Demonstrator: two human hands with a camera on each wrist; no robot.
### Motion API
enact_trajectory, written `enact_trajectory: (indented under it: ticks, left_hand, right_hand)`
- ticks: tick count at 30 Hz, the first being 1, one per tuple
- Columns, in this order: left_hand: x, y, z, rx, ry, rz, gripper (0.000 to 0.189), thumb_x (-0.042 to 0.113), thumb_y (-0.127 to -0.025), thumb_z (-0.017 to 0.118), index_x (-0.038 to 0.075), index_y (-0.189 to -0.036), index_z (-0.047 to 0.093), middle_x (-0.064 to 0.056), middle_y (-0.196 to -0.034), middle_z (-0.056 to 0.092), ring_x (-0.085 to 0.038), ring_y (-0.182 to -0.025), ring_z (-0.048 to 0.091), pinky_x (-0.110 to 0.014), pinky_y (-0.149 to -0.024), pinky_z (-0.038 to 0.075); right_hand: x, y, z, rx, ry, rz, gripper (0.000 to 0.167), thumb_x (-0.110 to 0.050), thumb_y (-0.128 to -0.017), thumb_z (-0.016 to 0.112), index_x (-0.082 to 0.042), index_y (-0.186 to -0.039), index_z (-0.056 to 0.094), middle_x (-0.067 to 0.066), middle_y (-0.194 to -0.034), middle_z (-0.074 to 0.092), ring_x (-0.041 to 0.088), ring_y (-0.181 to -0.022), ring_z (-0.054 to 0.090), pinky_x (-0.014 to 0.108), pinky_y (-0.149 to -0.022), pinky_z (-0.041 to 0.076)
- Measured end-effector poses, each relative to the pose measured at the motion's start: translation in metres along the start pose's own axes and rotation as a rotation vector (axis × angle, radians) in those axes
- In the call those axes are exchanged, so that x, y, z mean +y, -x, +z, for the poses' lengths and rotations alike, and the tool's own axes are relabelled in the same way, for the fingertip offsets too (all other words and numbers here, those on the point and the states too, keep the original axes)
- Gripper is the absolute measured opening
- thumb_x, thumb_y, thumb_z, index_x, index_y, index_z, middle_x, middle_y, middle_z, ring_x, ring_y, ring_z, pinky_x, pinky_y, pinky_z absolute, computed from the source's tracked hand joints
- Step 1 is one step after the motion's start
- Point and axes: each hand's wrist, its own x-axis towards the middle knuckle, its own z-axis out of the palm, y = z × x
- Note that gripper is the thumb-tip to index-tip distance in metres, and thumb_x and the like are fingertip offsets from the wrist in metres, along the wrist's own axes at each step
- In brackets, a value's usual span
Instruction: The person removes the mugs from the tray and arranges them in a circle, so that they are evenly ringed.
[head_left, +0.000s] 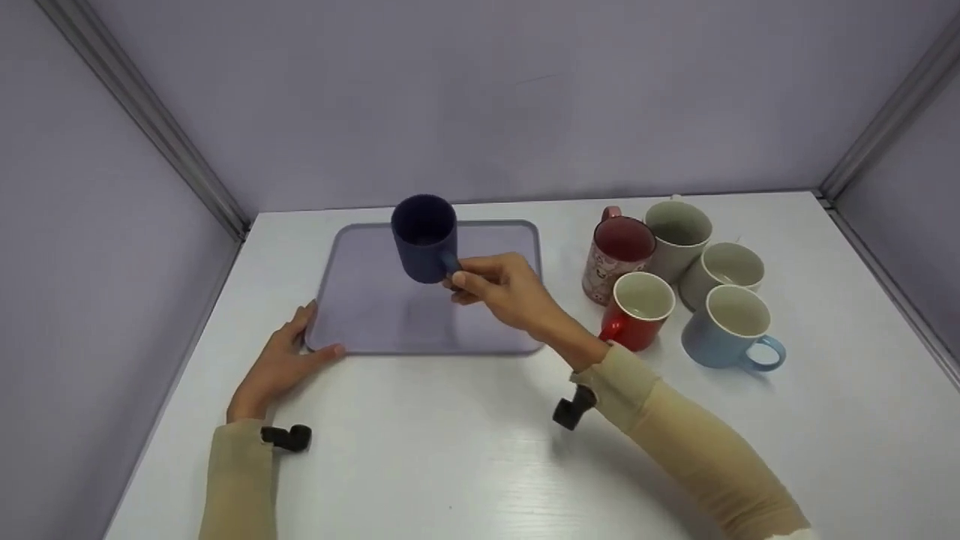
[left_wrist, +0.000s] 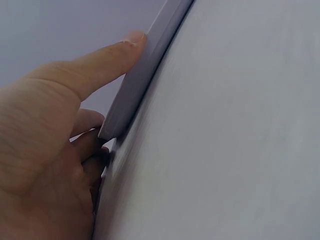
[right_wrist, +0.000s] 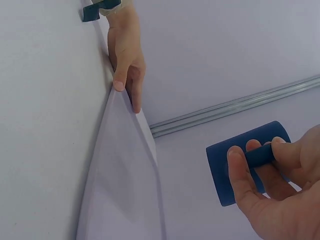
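My right hand (head_left: 514,296) pinches the handle of a dark blue mug (head_left: 421,255) between thumb and fingers. The mug is held upright above a lilac rectangular tray (head_left: 356,292), its dark mouth facing up, and a shadow falls on the tray beneath. In the right wrist view the same blue mug (right_wrist: 220,172) shows its side, with fingers around the handle. At the tray's near left corner rests my left hand (head_left: 277,367): the thumb lies straight on the near rim and the other fingers run along the left side. The left wrist view shows the thumb touching the tray rim (left_wrist: 137,82).
On the white table (head_left: 420,442), right of the tray, several mugs stand close together: pink-patterned (head_left: 607,270), red (head_left: 637,322), light blue (head_left: 716,337), grey-white (head_left: 667,251) and off-white (head_left: 701,281). Pale walls (head_left: 480,105) rise behind and at both sides.
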Motion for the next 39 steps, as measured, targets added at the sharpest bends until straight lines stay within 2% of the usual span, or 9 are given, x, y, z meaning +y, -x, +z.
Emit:
enact_trajectory:
  ticks: [2,7,16,17,20,23,27,31,39]
  left_hand:
    - [0.001,0.0,0.001,0.001,-0.001,-0.005,0.114,0.06,-0.091,0.08,0.021,-0.173,0.01,-0.012,-0.18,0.002,-0.04,-0.167,-0.003,-0.066,-0.133,0.003]
    - [0.002,0.002,0.0,0.01,0.001,-0.016,0.115,0.061,-0.09,0.08,0.023,-0.173,0.011,-0.009,-0.181,0.001,-0.039,-0.167,-0.004,-0.066,-0.133,0.002]
    - [0.003,0.001,0.001,0.015,0.009,-0.005,0.114,0.06,-0.091,0.08,0.023,-0.173,0.011,-0.012,-0.181,0.001,-0.039,-0.167,-0.003,-0.064,-0.134,0.004]
    - [0.003,0.001,0.001,0.015,0.007,-0.003,0.114,0.06,-0.091,0.08,0.022,-0.173,0.011,-0.012,-0.181,0.001,-0.038,-0.167,-0.003,-0.064,-0.134,0.004]
    - [0.003,0.0,0.0,0.014,0.005,-0.006,0.113,0.061,-0.091,0.08,0.022,-0.173,0.012,-0.012,-0.181,0.001,-0.038,-0.167,-0.003,-0.063,-0.134,0.004]
    - [0.002,0.001,0.001,0.012,0.006,-0.009,0.113,0.061,-0.091,0.08,0.023,-0.173,0.012,-0.011,-0.181,0.001,-0.038,-0.167,-0.003,-0.064,-0.134,0.004]
    - [0.003,0.002,0.001,0.011,0.018,-0.01,0.112,0.06,-0.091,0.079,0.025,-0.173,0.012,-0.01,-0.181,0.001,-0.038,-0.167,-0.004,-0.065,-0.133,0.003]
    - [0.004,0.003,0.0,0.011,0.014,-0.01,0.112,0.06,-0.092,0.079,0.025,-0.173,0.011,-0.01,-0.181,0.001,-0.038,-0.167,-0.004,-0.064,-0.133,0.003]
    - [0.005,0.004,0.001,0.009,0.025,-0.015,0.114,0.061,-0.091,0.08,0.024,-0.173,0.011,-0.01,-0.181,0.0,-0.037,-0.167,-0.004,-0.063,-0.134,0.003]
  right_hand:
    - [-0.006,0.014,-0.009,-0.009,0.017,-0.019,0.028,-0.002,-0.106,0.064,0.009,-0.131,0.072,0.029,-0.114,0.077,0.036,-0.099,0.08,0.037,-0.091,0.066]
    - [-0.018,0.042,-0.027,-0.011,0.025,-0.021,0.027,0.001,-0.105,0.064,0.011,-0.129,0.072,0.025,-0.109,0.078,0.018,-0.089,0.08,0.036,-0.09,0.066]
    - [-0.026,0.09,-0.056,0.055,0.045,-0.064,0.026,-0.002,-0.107,0.063,0.014,-0.125,0.072,-0.002,-0.101,0.079,0.015,-0.091,0.078,0.032,-0.089,0.066]
    - [-0.027,0.095,-0.06,0.067,0.065,-0.06,0.025,-0.003,-0.107,0.063,0.014,-0.123,0.072,-0.004,-0.1,0.079,0.015,-0.091,0.078,0.029,-0.085,0.066]
    - [-0.031,0.111,-0.072,0.099,0.127,-0.04,0.023,-0.005,-0.107,0.063,0.011,-0.121,0.074,-0.002,-0.101,0.079,0.012,-0.09,0.076,0.023,-0.075,0.063]
    - [-0.035,0.128,-0.083,0.128,0.142,-0.035,0.022,-0.003,-0.107,0.063,0.011,-0.12,0.074,0.002,-0.102,0.08,0.015,-0.089,0.078,0.022,-0.074,0.063]
    - [-0.038,0.149,-0.097,0.131,0.092,-0.104,0.021,0.006,-0.105,0.06,0.017,-0.12,0.071,0.014,-0.105,0.08,0.022,-0.089,0.08,0.032,-0.085,0.067]
    - [-0.041,0.167,-0.112,0.13,0.087,-0.19,0.022,0.014,-0.103,0.056,0.018,-0.119,0.071,0.02,-0.108,0.079,0.021,-0.09,0.079,0.029,-0.087,0.066]
    - [-0.05,0.195,-0.149,0.102,0.067,-0.242,0.027,0.024,-0.101,0.048,0.023,-0.121,0.067,0.014,-0.105,0.08,0.019,-0.093,0.079,0.03,-0.091,0.065]
